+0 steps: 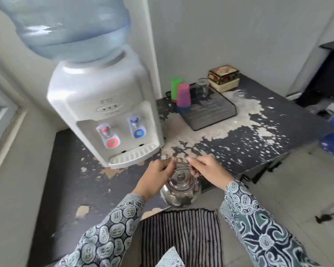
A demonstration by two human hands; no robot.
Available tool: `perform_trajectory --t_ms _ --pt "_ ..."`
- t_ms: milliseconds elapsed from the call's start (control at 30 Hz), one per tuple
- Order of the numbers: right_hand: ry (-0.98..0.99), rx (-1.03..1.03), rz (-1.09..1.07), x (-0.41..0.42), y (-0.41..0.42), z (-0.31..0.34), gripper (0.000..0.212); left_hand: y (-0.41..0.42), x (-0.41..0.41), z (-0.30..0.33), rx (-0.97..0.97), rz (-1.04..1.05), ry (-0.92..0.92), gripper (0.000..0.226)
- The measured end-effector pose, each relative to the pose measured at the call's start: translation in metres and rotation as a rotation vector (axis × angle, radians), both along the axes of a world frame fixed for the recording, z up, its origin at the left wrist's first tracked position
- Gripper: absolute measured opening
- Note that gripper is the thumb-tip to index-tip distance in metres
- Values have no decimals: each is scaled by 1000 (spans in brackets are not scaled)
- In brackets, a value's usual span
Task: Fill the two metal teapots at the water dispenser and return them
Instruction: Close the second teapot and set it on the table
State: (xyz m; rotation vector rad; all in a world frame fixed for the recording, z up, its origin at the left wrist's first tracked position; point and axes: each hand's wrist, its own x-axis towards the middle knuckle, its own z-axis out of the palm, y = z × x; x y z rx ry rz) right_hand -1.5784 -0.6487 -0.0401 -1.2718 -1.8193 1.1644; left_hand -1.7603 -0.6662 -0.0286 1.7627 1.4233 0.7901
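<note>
We hold one metal teapot [180, 186] by its wire handle [183, 167], both of our hands closed on it from either side: the left hand [156, 175] pinches the handle's left end between thumb and fingers, and the right hand [207, 168] pinches the right end the same way. The teapot hangs just below our hands, lid [180, 177] on, above the near edge of the dark, peeling table [249, 135]. Beyond our left hand stands the white water dispenser [104, 105], its red tap [106, 132] and blue tap [135, 125] above the drip tray [133, 156]. Beyond our right hand, well apart, a wire tray [216, 114] holds upturned plastic cups [183, 95]. A striped mat [181, 234] lies below our wrists.
</note>
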Motion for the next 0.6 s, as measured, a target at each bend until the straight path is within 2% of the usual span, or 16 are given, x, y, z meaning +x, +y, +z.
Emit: perform_trajectory --t_ms 267,600 --pt "84 48 -129 168 -86 25 31 -37 161 22 83 -214 -37 55" --pt "83 83 -474 356 -198 41 19 -92 372 35 136 -574 -120 49"
